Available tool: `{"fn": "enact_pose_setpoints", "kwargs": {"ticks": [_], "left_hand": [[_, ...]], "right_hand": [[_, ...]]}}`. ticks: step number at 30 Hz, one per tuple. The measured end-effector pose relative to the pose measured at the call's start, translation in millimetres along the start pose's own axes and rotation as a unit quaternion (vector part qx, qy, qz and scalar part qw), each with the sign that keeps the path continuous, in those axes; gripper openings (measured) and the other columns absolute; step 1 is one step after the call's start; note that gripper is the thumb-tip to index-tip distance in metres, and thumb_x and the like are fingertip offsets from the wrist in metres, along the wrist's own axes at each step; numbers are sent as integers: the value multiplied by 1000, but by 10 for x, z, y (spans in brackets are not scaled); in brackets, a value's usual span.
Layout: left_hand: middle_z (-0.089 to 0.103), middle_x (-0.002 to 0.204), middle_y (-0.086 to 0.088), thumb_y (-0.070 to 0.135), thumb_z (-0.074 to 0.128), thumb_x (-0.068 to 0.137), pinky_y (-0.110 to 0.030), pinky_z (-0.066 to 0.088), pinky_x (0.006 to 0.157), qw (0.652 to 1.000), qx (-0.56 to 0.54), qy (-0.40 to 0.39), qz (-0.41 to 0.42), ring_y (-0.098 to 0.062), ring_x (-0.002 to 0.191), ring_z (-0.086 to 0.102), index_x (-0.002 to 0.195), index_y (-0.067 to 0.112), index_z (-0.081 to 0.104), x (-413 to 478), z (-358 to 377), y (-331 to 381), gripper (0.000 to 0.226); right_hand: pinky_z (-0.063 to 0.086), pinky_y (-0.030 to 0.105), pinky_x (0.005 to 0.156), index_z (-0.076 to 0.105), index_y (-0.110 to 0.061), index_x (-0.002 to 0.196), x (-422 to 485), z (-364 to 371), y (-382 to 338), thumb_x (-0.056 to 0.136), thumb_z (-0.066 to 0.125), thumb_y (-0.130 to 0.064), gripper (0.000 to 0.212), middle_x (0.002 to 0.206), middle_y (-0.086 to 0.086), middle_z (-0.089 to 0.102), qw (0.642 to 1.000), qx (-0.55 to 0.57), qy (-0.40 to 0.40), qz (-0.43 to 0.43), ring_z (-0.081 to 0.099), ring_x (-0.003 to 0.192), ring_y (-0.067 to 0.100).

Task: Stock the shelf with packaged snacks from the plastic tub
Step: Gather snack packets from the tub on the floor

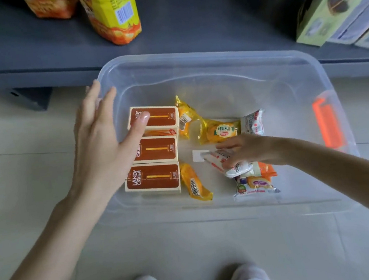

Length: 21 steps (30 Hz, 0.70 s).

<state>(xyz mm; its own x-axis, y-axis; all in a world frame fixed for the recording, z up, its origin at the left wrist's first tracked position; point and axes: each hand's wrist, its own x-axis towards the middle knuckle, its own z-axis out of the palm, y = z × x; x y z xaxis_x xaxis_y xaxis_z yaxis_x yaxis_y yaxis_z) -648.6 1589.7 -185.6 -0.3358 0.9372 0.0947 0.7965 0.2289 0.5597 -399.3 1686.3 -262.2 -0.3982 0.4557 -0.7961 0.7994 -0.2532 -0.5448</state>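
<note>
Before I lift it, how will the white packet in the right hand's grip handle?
The white packet looks like thin crinkled film, so it will probably flop in the right hand. Its glossy wrap may slip. Small and puffy, it is likely light.

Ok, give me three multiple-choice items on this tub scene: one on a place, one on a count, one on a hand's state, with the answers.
1. Where in the tub do the brown boxes lie? A along its left side; B along its right side; C in its middle.
2. How many brown boxes are there? A two; B three; C five.
3. What is the right hand doing? A hanging open and empty; B gripping a white-and-red packet; C gripping a brown box.
Answers: 1 A, they line the left wall; 2 B, three brown tops show in a row; 3 B, its fingers curl round the packet.
</note>
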Motion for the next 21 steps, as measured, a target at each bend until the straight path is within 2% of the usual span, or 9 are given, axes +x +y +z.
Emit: {"fn": "enact_pose_setpoints", "kwargs": {"ticks": [3, 5, 7, 10, 12, 14, 16, 18, 21], "left_hand": [[40, 148, 5, 55, 49, 91, -24, 28, 112, 995, -101, -17, 20, -7, 136, 37, 141, 19, 45, -160, 37, 158, 62], [51, 138, 11, 59, 52, 84, -21, 37, 108, 968, -231, -90, -45, 6, 122, 48, 138, 25, 48, -231, 90, 284, 64], [61, 128, 11, 63, 62, 78, -23, 43, 102, 896, -374, -193, -142, 4, 111, 58, 132, 29, 52, -252, 136, 413, 64], [72, 109, -4, 52, 68, 69, -36, 58, 82, 754, -521, -304, -262, -20, 99, 70, 120, 23, 62, -267, 209, 531, 59], [73, 105, -9, 40, 65, 68, -35, 60, 68, 719, -560, -288, -294, -22, 92, 72, 112, 20, 66, -263, 253, 509, 48], [75, 97, -6, 30, 62, 76, -32, 61, 62, 704, -585, -248, -318, -18, 83, 73, 104, 20, 67, -246, 270, 427, 31], [76, 86, -1, 27, 62, 75, -28, 58, 53, 689, -605, -215, -335, -14, 75, 73, 100, 20, 66, -223, 236, 329, 26], [75, 87, -1, 27, 62, 72, -28, 58, 55, 694, -607, -205, -328, -14, 76, 73, 101, 20, 66, -205, 202, 253, 30], [76, 86, -1, 22, 57, 85, -30, 60, 57, 705, -608, -200, -304, -16, 79, 73, 100, 19, 66, -209, 169, 226, 17]], "right_hand": [[47, 31, 99, 46, -22, 139, -346, -41, -108, 74, 77, -9, 73, 129, -3, 59, 980, 183, -22, -72, 56, 118, 18], [50, 32, 95, 44, -25, 138, -569, 9, -203, 66, 80, -16, 81, 131, -4, 57, 957, 255, 2, -135, 58, 117, 18], [51, 36, 95, 42, -28, 135, -724, 142, -328, 58, 87, -23, 89, 131, -4, 55, 946, 266, 47, -180, 59, 116, 18], [53, 35, 93, 35, -22, 138, -777, 343, -492, 59, 86, -24, 94, 130, 0, 54, 942, 219, 75, -244, 59, 114, 16], [50, 34, 97, 35, -17, 138, -778, 347, -517, 67, 82, -21, 86, 131, 2, 53, 940, 197, 53, -273, 57, 118, 15], [48, 27, 97, 44, -15, 134, -766, 214, -460, 72, 77, -27, 71, 129, -2, 55, 934, 203, 95, -278, 56, 119, 12], [48, 16, 86, 51, -12, 130, -683, 3, -316, 80, 70, -37, 59, 127, -2, 57, 931, 184, 220, -224, 56, 118, 14], [44, 17, 74, 52, -8, 129, -520, -154, -121, 88, 59, -42, 54, 127, 3, 56, 929, 120, 338, -89, 55, 109, 16], [38, 28, 68, 47, -4, 131, -276, -183, 77, 93, 47, -52, 60, 117, 9, 56, 928, 100, 347, 88, 48, 88, 15]]}}
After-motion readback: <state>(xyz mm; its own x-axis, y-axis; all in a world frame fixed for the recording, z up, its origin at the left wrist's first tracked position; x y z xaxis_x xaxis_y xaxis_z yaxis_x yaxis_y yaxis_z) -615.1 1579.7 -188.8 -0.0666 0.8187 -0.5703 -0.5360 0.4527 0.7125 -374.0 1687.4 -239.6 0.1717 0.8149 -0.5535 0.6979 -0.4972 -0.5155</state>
